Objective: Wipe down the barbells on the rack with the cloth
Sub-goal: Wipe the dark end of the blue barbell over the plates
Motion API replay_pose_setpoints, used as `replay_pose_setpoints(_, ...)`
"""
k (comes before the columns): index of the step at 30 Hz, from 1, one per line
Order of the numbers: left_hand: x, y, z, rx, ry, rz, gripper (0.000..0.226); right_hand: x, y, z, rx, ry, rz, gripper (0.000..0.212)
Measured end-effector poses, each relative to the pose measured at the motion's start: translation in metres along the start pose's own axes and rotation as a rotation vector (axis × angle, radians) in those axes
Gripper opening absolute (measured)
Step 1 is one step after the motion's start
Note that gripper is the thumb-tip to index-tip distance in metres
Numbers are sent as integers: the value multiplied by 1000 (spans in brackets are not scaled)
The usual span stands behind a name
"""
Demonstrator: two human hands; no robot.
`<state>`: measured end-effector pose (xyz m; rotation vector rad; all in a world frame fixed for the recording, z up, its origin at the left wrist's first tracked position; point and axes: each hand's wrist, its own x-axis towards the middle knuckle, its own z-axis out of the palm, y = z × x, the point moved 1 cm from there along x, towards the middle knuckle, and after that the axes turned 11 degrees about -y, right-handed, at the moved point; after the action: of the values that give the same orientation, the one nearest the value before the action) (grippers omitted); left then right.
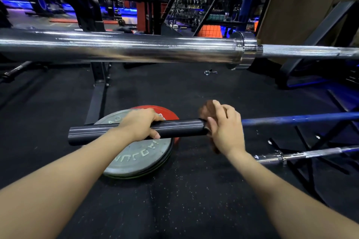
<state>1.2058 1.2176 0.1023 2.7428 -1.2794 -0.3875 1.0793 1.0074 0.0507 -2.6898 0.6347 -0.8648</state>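
The left hand (138, 125) grips the black barbell sleeve (180, 128), fingers curled round it. The right hand (225, 128) presses a brown cloth (208, 110) against the sleeve's inner end. The cloth is blurry and mostly hidden. Gray weight plates (139, 155) lie underneath.

A dark, speckled black rubber gym floor (194, 190) fills the lower view. On it lie a grey round weight plate (139, 156) overlapping a red round weight plate (165, 111), and farther off a small silver spring collar (208, 72). Behind, black steel frames (99, 87) stand in dim blue light. A brown wooden panel (303, 0) rises at the right.
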Motion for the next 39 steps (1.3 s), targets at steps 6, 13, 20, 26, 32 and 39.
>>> replay_pose_setpoints(6, 11, -5, 6, 19, -1, 11, 50, -10, -91, 34, 77, -65, -55, 51)
replay_pose_setpoints(13, 3, -2, 12, -16, 18, -11, 60, -7, -47, 3, 43, -226, -142, 60)
replay_pose_setpoints(20, -1, 2, 17, -4, 70, 11, 55, -12, -61, 14, 64, -99, 186, 55)
replay_pose_setpoints(26, -17, -16, 16, -93, 168, -18, 37, -17, -127, 34, 83, -284, -72, 64)
replay_pose_setpoints(32, -61, -58, 15, -89, 259, -119, 40, -6, -65, 9, 51, -140, 197, 64)
replay_pose_setpoints(39, -96, -110, 26, -241, 442, -305, 35, -22, -153, 44, 81, -164, 122, 60)
